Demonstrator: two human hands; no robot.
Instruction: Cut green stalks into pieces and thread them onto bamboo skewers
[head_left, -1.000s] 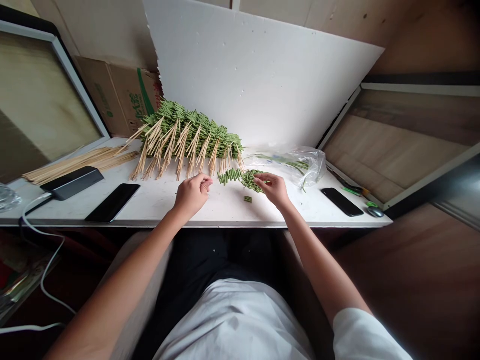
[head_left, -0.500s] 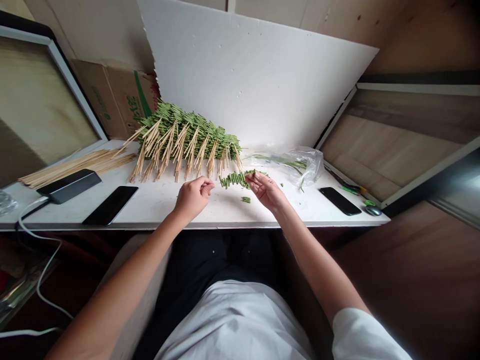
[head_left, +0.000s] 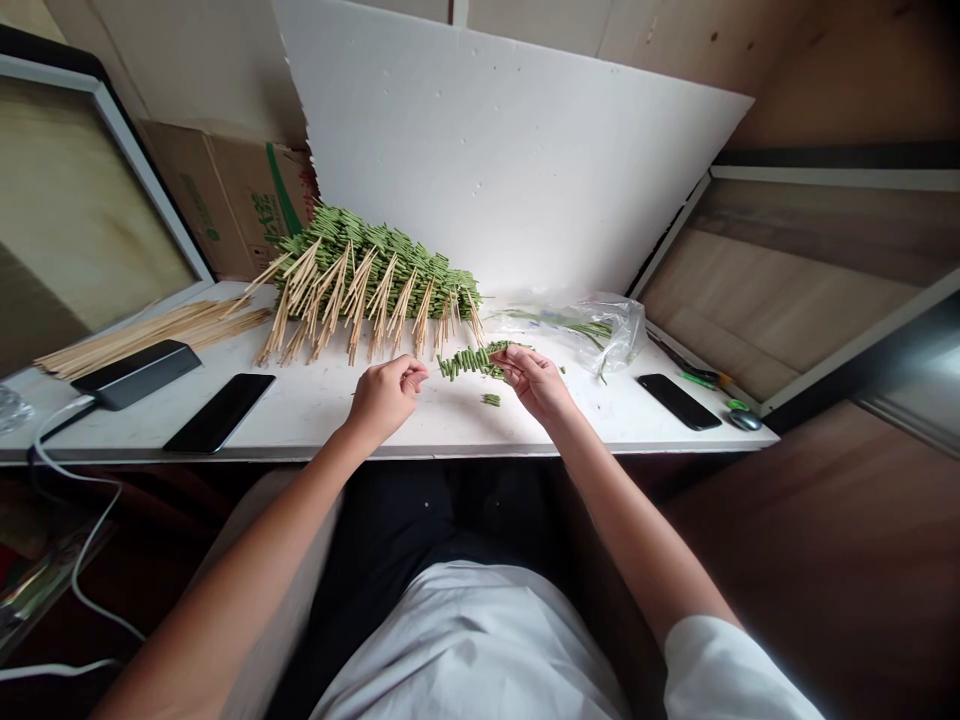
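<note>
Green pieces [head_left: 463, 363] (one row) sit between the hands [head_left: 384, 390] [head_left: 536, 382].

There is room between the left hand [head_left: 384, 392] and the left phone [head_left: 220, 413], or between the right hand [head_left: 538, 382] and the right phone [head_left: 679, 402]. Green bits [head_left: 463, 363] sit between the hands, and a tall white board [head_left: 525, 150] blocks the back.
</note>
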